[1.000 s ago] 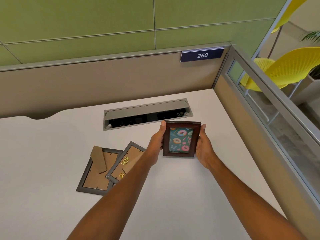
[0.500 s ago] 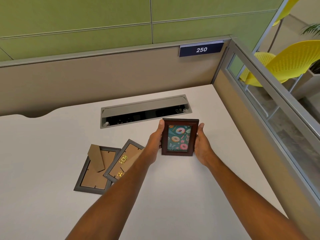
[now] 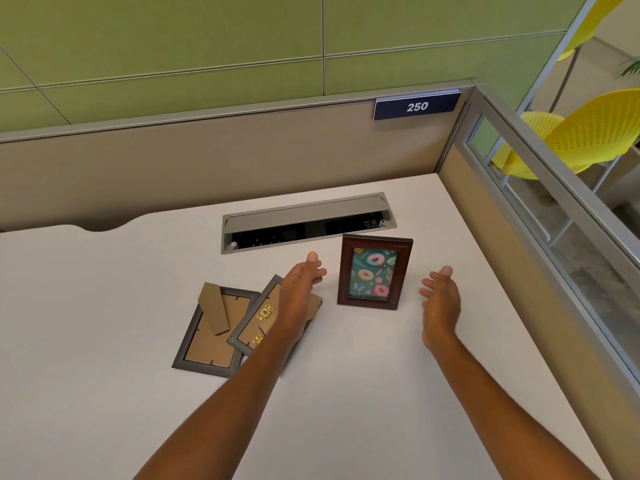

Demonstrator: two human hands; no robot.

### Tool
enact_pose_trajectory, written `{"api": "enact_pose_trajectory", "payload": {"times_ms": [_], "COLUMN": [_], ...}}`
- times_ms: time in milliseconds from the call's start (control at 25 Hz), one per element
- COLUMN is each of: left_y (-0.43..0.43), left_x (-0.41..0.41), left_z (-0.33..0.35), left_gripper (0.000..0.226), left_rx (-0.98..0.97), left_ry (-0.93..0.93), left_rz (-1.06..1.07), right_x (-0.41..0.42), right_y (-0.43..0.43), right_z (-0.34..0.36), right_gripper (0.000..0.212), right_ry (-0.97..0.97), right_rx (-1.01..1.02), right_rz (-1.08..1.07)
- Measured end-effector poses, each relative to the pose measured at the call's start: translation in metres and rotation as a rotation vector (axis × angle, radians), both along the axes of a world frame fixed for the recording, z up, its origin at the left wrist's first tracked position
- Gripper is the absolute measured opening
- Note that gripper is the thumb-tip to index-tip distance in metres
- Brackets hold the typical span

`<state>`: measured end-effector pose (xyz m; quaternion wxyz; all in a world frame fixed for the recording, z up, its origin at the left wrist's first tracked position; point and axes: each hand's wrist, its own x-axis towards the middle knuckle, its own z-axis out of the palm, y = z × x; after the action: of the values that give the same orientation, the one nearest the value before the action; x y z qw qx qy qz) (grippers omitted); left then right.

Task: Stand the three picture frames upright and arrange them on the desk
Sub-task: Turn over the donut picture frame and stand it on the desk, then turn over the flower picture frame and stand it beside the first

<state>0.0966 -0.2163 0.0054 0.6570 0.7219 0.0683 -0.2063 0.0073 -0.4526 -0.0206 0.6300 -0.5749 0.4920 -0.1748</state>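
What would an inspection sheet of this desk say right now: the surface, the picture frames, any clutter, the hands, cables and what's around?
Surface: white desk, clean where visible.
Job's things: brown frame with a doughnut picture stands upright, free of both hands; two grey frames lie face down, overlapping, cardboard backs up.
Clutter: nothing seen.
Hands: left hand open above the nearer grey frame; right hand open, apart from the brown frame.
Cables: none loose; open cable tray set into the desk behind the frames.
Surroundings: beige partition with sign 250, green wall, yellow chairs beyond the glass.
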Motion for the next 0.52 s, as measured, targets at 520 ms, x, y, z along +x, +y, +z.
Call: {"api": "enact_pose_trajectory", "payload": {"times_ms": [520], "left_y": [0.141], "left_x": [-0.023], "left_z": [-0.004], "left_gripper": [0.056], "left_rx": [0.332], "left_ry": [-0.155], "left_rz": [0.223], "right_x": [-0.038], "right_y": [0.183], "right_z": [-0.009], "right_gripper": [0.043], "right_ry": [0.102], "right_rx": [0.194], "right_rz": [0.429]}}
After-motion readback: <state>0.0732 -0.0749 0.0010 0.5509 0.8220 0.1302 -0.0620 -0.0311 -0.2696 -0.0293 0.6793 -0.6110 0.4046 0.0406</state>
